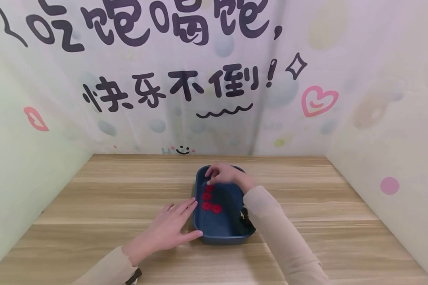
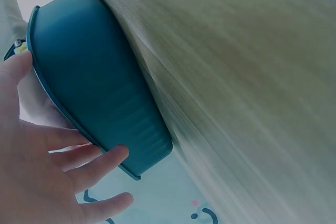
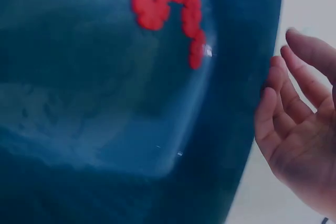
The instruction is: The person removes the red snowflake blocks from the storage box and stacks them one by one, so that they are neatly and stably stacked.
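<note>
A dark blue, deep-sided basin point(image 1: 224, 240) stands on the wooden table. On its inner floor, along the left side, lie several red flower-shaped discs point(image 1: 207, 196) in a bent row; whether they are joined cannot be made out. My left hand point(image 1: 160, 230) is at the left side, thumb and fingertips touching the rim, fingers spread and fairly straight. The left wrist view shows the basin's outer wall point(image 2: 94, 72) beside these fingers. Over the basin's far left part is my right hand point(image 1: 225, 174), its fingers loosely bent near the farthest disc. The right wrist view shows nothing between those fingers.
Wood-grain table point(image 1: 128, 190) surrounds the basin. A printed white curtain point(image 1: 157, 130) closes off the back, and pale walls stand at left and right. A dark band with a small metal part point(image 1: 246, 217) shows at the right wrist, over the basin's right rim.
</note>
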Tool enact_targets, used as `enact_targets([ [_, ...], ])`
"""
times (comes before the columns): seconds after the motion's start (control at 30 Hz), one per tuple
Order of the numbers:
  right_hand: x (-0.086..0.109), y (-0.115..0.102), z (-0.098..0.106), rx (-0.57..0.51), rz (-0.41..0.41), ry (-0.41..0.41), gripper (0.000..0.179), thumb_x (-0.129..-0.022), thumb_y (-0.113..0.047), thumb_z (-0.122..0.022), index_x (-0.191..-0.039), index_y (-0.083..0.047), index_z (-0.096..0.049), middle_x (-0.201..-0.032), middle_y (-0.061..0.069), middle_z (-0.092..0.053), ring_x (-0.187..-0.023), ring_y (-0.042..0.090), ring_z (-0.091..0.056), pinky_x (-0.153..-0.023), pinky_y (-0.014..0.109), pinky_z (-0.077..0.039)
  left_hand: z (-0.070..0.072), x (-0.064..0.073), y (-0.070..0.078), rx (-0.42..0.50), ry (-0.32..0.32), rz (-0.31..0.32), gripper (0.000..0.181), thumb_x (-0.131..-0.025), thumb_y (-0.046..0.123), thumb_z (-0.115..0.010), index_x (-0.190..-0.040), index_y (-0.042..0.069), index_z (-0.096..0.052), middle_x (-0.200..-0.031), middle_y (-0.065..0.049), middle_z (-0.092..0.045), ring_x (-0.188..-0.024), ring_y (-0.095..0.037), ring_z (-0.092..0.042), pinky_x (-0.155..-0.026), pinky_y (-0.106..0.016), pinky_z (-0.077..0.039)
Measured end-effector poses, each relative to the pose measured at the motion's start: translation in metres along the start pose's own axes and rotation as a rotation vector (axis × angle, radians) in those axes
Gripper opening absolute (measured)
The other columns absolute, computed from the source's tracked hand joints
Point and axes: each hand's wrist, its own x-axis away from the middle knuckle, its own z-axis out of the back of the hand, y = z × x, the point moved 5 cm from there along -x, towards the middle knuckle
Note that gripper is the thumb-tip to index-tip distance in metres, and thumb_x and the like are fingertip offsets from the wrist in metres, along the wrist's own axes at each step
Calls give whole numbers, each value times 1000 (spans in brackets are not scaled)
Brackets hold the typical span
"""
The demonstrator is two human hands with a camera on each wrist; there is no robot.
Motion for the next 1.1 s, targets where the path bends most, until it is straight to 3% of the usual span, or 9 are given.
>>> enact_targets([
  [0.3,-4,15,-30,9,-56,-106,24,-78,-11,-66,-101,-12,-60,-79,0,-57,-74,15,-52,-70,29,-44,-2,-1,0,-11,4,1,79,-80,62,-44,-133,3,-38,-137,-9,-34,-121,-21,-35,-92,-52,-27],
  [0.83,-10,24,-51,158,-112,-120,32,-77,-15,-69,-108,-15,-59,-83,-2,-55,-77,14,-52,-71,30,-44,-2,-1,-1,0,-20,16,80,-80,62,-44,-134,4,-37,-138,-9,-33,-121,-22,-35,-92,-52,-27],
  [1.1,-10,22,-52,143,-129,-118,29,-78,-14,-68,-105,-15,-60,-83,-2,-55,-78,14,-52,-72,30,-44,-2,-1,0,6,-23,14,80,-80,62,-45,-134,4,-37,-138,-9,-32,-121,-22,-34,-93,-52,-27],
])
